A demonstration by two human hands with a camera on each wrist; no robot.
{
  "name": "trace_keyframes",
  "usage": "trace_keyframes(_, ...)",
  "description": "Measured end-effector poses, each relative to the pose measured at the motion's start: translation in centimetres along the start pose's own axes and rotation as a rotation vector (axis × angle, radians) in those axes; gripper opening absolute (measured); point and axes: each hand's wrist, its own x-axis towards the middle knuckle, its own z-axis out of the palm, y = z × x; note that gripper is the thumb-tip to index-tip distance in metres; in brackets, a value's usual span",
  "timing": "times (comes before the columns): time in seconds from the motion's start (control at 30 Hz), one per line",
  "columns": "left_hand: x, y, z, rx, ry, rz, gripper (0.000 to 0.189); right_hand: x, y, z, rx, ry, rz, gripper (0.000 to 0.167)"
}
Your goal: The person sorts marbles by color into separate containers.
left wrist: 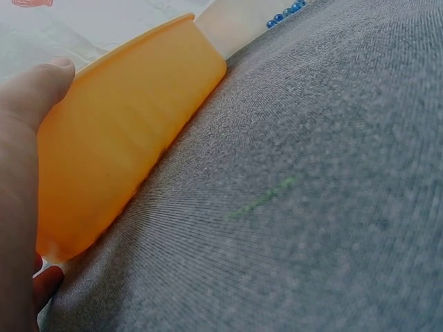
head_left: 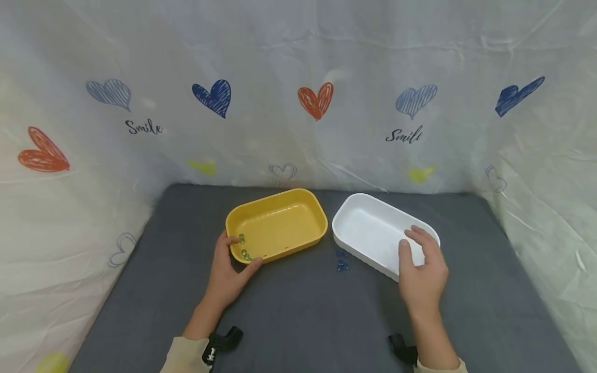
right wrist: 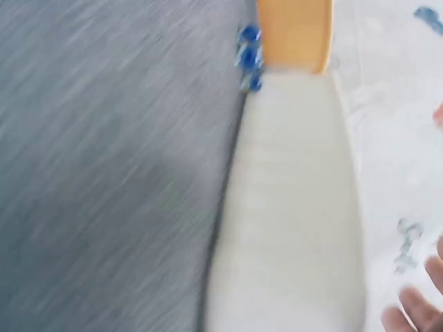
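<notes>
A yellow tray (head_left: 280, 226) stands left of centre, with several small green beads (head_left: 244, 254) at its left end. My left hand (head_left: 228, 277) grips that end, thumb on the near rim and fingers over the left side. In the left wrist view the thumb (left wrist: 48, 86) overlaps the tray's upper edge. To the right stands a white tray (head_left: 361, 228). My right hand (head_left: 424, 277) is over its right end with fingers apart and nothing between them. Several blue beads (head_left: 342, 265) lie on the cloth by the white tray's near left side.
A grey cloth (head_left: 298, 321) covers the table. Behind it and along both sides hangs a pale curtain (head_left: 261, 57) printed with hearts. The two trays stand close together, their near corners almost meeting.
</notes>
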Motion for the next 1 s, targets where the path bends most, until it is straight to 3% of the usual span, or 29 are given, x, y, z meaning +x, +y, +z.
trace_keyframes(0.1,-0.2,0.1,0.1,-0.002,-0.011,-0.008,0.075,-0.2,1.4,-1.5,0.003,0.068,0.118,0.030)
trace_keyframes(0.2,-0.3,0.2,0.2,-0.011,-0.012,-0.009,0.075,-0.2,2.6,-2.7,0.028,0.086,0.274,0.039)
trace_keyframes(0.37,-0.2,0.4,0.1,-0.019,0.001,-0.005,0.074,0.4,4.1,-3.5,0.038,0.055,0.453,0.053)
trace_keyframes(0.5,-0.1,0.4,0.0,-0.007,-0.003,-0.009,0.074,0.6,5.0,-3.8,0.059,-0.003,0.532,0.058)
trace_keyframes(0.77,-0.2,0.2,-0.1,-0.010,-0.003,-0.017,0.077,1.0,6.7,-3.4,0.095,-0.145,0.541,0.052)
trace_keyframes(1.0,0.1,0.4,-0.1,0.039,-0.017,0.029,0.085,1.0,7.9,-3.3,0.109,-0.179,0.515,0.048)
